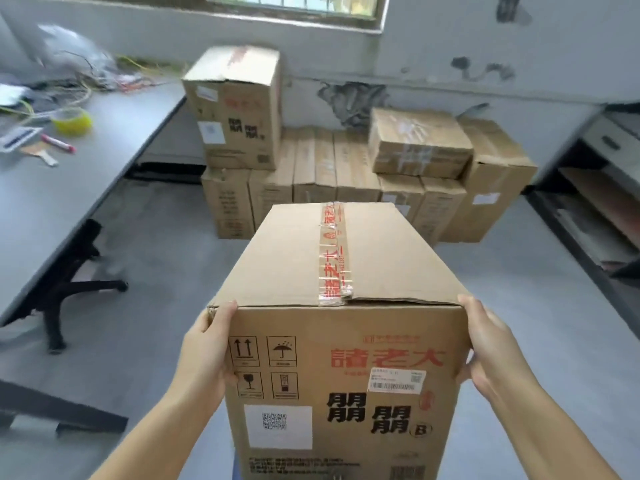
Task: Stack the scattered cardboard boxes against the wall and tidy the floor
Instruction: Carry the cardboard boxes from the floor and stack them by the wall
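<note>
A: Box position?
B: The carried box [341,341] is held up, well short of the wall stack [346,174].
A: Grip?
B: Left hand [207,355] and right hand [488,348] clamp opposite sides, fingers wrapping the edges, likely to steady it for carrying.

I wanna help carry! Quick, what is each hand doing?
Left hand: holds the left side of the cardboard box.
Right hand: holds the box's right side.

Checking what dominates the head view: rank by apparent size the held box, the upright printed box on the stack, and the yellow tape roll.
1. held box, though nearness inflates it
2. upright printed box
3. yellow tape roll
</note>
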`<state>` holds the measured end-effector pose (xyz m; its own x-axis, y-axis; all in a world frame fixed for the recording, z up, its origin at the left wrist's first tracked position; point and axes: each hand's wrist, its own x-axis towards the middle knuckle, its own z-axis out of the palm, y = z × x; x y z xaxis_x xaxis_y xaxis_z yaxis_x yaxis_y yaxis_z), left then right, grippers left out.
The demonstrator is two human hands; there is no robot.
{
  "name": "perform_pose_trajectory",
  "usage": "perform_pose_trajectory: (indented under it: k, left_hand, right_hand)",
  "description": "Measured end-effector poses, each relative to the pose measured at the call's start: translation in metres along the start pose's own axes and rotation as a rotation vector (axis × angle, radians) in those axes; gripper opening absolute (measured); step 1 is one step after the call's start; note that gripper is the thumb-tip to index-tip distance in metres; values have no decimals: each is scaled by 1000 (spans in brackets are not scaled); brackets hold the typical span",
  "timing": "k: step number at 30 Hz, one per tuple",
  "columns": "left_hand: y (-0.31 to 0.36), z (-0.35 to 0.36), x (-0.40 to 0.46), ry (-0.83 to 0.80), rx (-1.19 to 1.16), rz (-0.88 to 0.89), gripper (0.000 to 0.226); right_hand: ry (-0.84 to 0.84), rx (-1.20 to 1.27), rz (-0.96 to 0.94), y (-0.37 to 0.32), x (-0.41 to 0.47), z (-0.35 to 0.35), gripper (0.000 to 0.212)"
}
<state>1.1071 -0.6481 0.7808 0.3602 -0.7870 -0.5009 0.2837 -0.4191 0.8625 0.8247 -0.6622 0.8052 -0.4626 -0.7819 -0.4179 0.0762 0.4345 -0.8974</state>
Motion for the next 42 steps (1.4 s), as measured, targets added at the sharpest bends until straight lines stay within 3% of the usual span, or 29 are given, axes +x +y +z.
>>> perform_pose_trajectory:
  k: [7,11,27,31,38,42]
  left_hand:
    - [137,-14,154,31,-74,152,28]
    - [223,-10,228,51,-114,247,23]
    - [484,92,408,141,-332,748,10]
    - [527,106,454,210,-374,802,11]
    - [589,103,563,149,-367,825,11]
    - [625,88,633,79,-329,818,12]
  right_hand:
    - [-86,35,-112,-98,81,167,33]
    - [-96,111,-180,-171,123,242,30]
    - [-306,335,-643,-457,306,423,19]
    - [-377,355,-689,-497,347,472,29]
    - [-409,384,-698,-521,409,568,30]
    - [-384,419,-677,-527,436,631,44]
